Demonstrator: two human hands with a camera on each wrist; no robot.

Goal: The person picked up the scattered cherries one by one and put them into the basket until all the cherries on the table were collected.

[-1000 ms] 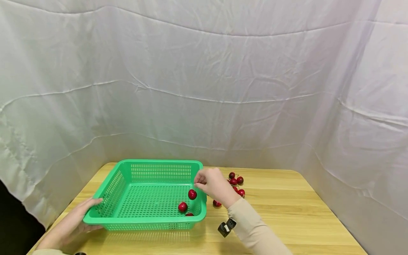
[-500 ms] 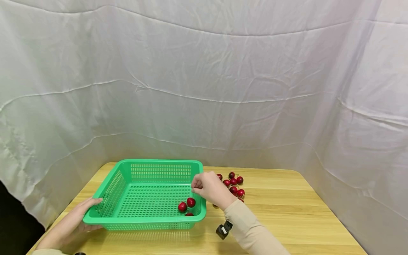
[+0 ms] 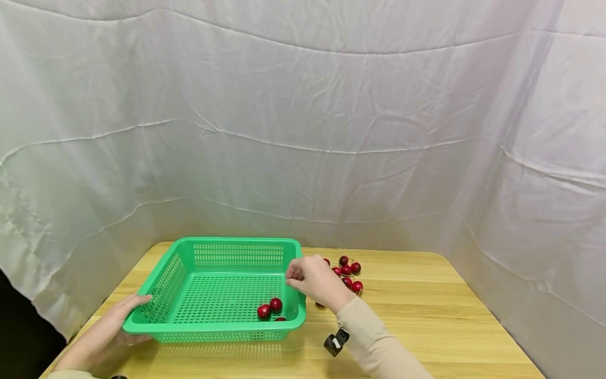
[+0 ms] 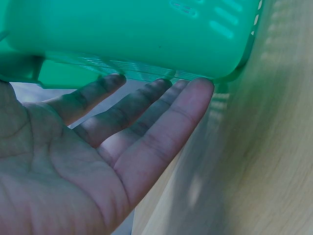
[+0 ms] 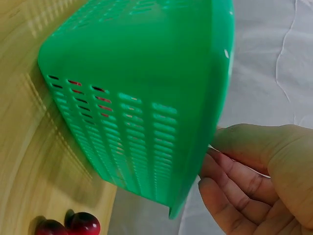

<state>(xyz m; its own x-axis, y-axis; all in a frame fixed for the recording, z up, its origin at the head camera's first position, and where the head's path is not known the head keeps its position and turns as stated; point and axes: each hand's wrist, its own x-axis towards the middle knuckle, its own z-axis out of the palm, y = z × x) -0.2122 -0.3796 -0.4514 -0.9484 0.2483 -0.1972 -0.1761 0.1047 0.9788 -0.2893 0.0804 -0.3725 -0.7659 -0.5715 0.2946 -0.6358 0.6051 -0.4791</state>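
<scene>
Well, my left hand [image 3: 113, 323] has hold of the green basket [image 3: 213, 329] at its left end, toward the near corner, thumb laid over the rim and the other fingers reaching underneath, nearly straight, their tips at the bottom edge. My right hand [image 3: 314, 279] hangs over the basket's right end, its fingers bent in toward the thumb with only a narrow gap (the rim hides the tips in the right wrist view, so I cannot tell whether they pinch anything). Three cherries [image 3: 263, 311] lie inside the basket near its front right corner: two side by side, plain to see, and one mostly tucked behind the front rim. More cherries [image 3: 347, 282] sit in a loose bunch on the wooden table [image 3: 435, 316], to the right of the basket, some of them partly hidden behind my right hand. A beige sleeve [image 3: 379, 337] covers my right forearm, and a small black device [image 3: 333, 343] shows beside its cuff. Beyond the table hangs a pale, creased curtain [image 3: 331, 105].
</scene>
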